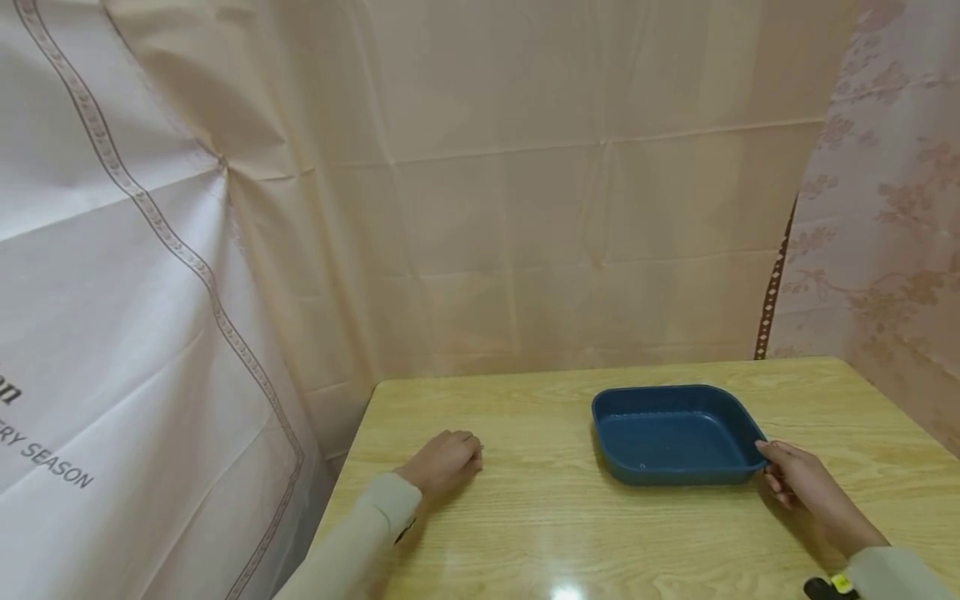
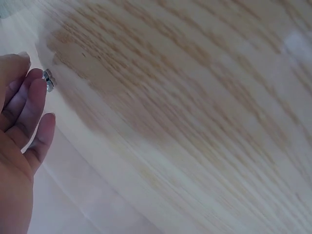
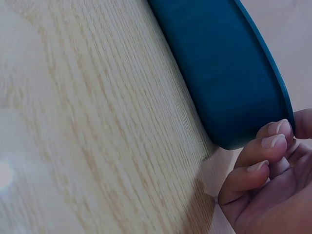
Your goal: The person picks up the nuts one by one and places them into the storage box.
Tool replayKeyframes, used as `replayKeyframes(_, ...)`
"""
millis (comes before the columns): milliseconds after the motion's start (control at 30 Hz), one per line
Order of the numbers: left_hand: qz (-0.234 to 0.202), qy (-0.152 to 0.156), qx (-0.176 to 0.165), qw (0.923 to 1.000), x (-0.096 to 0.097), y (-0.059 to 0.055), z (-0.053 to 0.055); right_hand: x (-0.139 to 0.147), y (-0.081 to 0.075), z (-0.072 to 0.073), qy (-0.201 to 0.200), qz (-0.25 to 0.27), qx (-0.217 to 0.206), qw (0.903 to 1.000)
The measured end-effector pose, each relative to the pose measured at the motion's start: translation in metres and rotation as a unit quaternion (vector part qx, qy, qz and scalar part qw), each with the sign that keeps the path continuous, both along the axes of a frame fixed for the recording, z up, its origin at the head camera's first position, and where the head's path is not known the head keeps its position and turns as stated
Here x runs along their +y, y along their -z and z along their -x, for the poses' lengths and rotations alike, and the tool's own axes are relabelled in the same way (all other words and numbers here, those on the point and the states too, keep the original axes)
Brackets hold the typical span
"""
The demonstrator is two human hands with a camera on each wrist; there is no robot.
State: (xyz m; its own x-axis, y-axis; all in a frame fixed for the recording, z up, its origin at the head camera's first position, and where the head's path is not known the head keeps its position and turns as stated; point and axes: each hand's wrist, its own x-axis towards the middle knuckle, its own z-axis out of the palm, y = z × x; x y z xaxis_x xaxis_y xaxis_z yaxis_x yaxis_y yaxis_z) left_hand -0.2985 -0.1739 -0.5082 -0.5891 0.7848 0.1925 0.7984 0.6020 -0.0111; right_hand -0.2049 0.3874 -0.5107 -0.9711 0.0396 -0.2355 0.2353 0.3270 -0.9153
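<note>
A dark blue rectangular plastic tray (image 1: 678, 477) with rounded corners sits on the wooden table, with no contents visible. My right hand (image 1: 806, 492) pinches the rim at its near right corner, thumb on top and curled fingers beneath. The right wrist view shows the fingers (image 3: 253, 178) against the outer wall of the tray (image 3: 219, 68). Left of the tray and apart from it, my left hand (image 1: 444, 462) rests over the table, fingers loosely curled around nothing. A small silvery ornament (image 2: 48, 80), apparently a ring, shows at its fingers.
The light wood-grain table (image 1: 525, 517) ends at a beige hanging cloth (image 1: 570, 250) behind it. A white printed cloth (image 1: 135, 350) hangs at the left and a floral one (image 1: 885, 233) at the right. A black and yellow-green object (image 1: 825, 587) shows beside the right sleeve.
</note>
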Motion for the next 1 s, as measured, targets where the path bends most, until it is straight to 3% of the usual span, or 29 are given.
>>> replayKeyframes(267,-0.046,0.009,-0.035,0.9983,0.0032,-0.0008,0.0027,-0.0001,-0.0003,-0.0002,-0.004,0.002,0.0,1.0)
replayKeyframes(600,-0.054,0.0,-0.051,0.9972,0.0053,-0.0032,0.0029,0.0011,0.0002,0.0004,-0.009,-0.007,-0.001,0.9999)
replayKeyframes(1000,-0.01,0.021,0.006,0.9997,0.0095,-0.0014,0.0006,0.0004,-0.0021,-0.0008,0.0,-0.001,-0.01,1.0)
